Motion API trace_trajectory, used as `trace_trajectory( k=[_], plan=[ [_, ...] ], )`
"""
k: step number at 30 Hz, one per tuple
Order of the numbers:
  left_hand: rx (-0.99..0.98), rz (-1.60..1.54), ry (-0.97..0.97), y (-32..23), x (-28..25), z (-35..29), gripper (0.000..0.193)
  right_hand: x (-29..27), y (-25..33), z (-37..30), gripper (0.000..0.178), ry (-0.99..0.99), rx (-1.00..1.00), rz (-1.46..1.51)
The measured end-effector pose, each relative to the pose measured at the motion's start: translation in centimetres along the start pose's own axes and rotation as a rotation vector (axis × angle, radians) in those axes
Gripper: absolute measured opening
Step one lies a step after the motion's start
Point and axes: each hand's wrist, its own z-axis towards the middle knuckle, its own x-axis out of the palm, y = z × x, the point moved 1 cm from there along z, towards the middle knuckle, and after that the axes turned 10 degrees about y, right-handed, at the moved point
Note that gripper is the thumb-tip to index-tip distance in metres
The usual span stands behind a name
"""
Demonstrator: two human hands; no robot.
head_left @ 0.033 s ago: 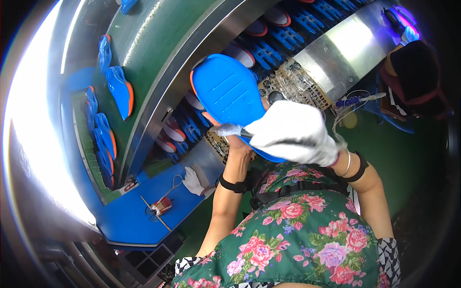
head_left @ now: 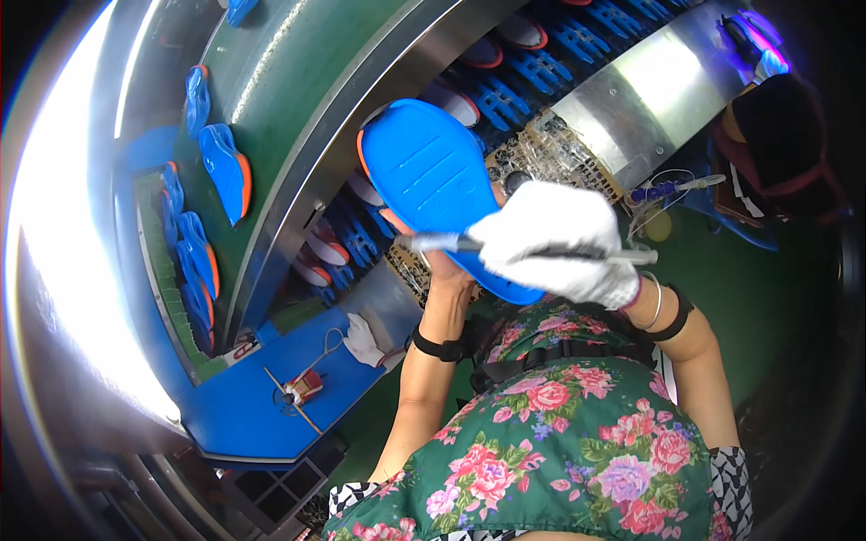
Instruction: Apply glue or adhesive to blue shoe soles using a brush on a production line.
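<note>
Currently, I have the sole [head_left: 424, 167] up in front of the apron [head_left: 577, 424], blue face toward the camera, with a line of orange along its upper left edge. My left hand [head_left: 444, 265] carries it from below, fingertips curling round both sides; most of that grip is hidden under the sole, so how wide the fingers spread I cannot tell. My gloved right hand [head_left: 552, 239] is closed on a slim tool [head_left: 428, 242], its tip pointing left across the sole's lower part and above the left hand's wrist, its tail poking out to the right. Whether the tip touches the sole I cannot make out; it is blurred.

For room, I watch the wide end first: in view it lies right by the curved metal rail [head_left: 388, 68], though I cannot judge the depth between them. Beyond the rail runs the green belt [head_left: 280, 81] with other soles [head_left: 225, 171]. The narrow end reaches below the right hand, near the apron's waist. A rack [head_left: 532, 72] borders the upper side. Green floor [head_left: 713, 288] spreads to the right of my right forearm. Lower left, well apart from both hands, the blue table [head_left: 253, 424] bears a spare glove [head_left: 363, 343] near its far edge.
</note>
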Motion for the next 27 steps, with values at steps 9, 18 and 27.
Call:
trace_trajectory(
  k=[9, 18, 27],
  plan=[
    [-0.036, -0.065, 0.227, -0.4, 1.1, 1.7, 0.126, 0.2, 1.1, -0.8, 0.018, 0.028, -0.01, -0.122],
    [0.082, -0.04, 0.24, -0.9, 0.8, 2.7, 0.124, 0.5, 1.7, -2.0, 0.026, 0.024, -0.01, -0.117],
    [0.113, -0.001, 0.207, -1.2, -1.4, 3.1, 0.122, 1.3, 1.7, -3.3, 0.019, -0.012, 0.088, -0.096]
  ],
)
